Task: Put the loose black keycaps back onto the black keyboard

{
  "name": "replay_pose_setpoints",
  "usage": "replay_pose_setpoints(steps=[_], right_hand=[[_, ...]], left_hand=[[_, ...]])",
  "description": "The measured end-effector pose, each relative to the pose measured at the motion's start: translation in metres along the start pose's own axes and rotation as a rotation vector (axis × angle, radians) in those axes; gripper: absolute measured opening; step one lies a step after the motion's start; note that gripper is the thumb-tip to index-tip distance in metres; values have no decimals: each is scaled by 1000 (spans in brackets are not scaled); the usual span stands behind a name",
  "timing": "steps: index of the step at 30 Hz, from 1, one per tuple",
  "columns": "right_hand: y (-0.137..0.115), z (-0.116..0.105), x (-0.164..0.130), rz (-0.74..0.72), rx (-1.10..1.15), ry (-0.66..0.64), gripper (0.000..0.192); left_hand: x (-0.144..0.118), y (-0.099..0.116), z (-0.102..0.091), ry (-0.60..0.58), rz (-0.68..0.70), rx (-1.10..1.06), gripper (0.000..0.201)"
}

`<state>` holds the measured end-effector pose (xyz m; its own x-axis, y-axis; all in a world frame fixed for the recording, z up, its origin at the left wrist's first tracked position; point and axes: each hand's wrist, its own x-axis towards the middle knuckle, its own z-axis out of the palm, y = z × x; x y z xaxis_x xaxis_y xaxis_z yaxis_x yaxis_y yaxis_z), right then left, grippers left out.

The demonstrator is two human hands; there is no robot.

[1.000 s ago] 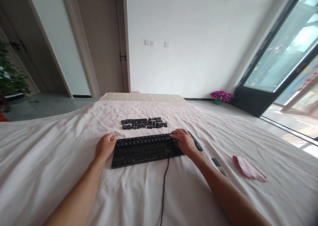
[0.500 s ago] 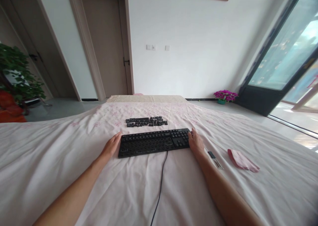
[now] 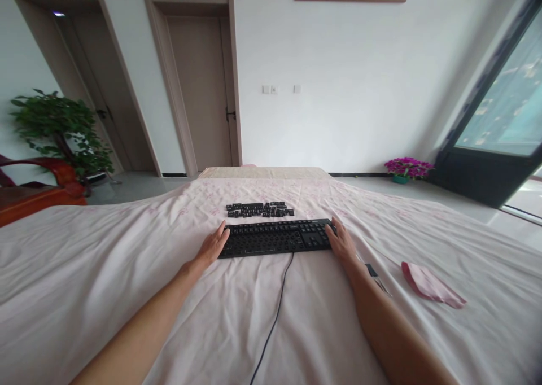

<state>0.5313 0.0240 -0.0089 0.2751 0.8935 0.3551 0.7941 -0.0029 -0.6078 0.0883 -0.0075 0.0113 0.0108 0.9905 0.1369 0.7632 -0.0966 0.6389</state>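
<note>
A black computer keyboard lies on the cloth, most of its main key area stripped of keycaps, while the top row and the number pad side still have theirs. My left hand grips its left end, thumb over the edge. At the other end my right hand holds the keyboard's right side, thumb on top near the number keys. Just beyond the keyboard, several loose black keycaps are laid in rough rows. From the keyboard's near edge a black cable runs toward me.
A pale pink flowered cloth with folds covers the surface. Right of my right forearm lies a small tool with a dark end and metal prongs, partly hidden. Farther right is a pink folded cloth. Potted purple flowers stand by the wall.
The view has swung left and up. My left hand has shifted its thumb onto the keyboard's left end, and the keyboard sits slightly straighter. My right hand stays at the right end.
</note>
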Motion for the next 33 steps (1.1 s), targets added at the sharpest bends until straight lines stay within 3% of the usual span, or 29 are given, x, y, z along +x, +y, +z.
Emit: replay_pose_setpoints(steps=[6,12,19,33], right_hand=[[0,0,0,-2,-12,9,62],[1,-1,0,26,-27,9,61],[-1,-2,1,29,-73,4,58],[4,0,3,-50,-111,8,49]], left_hand=[[5,-18,-1,-40,88,24,71],[6,-27,2,-74,148,111,89],[5,-26,3,-86,269,240,87],[1,-18,3,-98,265,310,89]])
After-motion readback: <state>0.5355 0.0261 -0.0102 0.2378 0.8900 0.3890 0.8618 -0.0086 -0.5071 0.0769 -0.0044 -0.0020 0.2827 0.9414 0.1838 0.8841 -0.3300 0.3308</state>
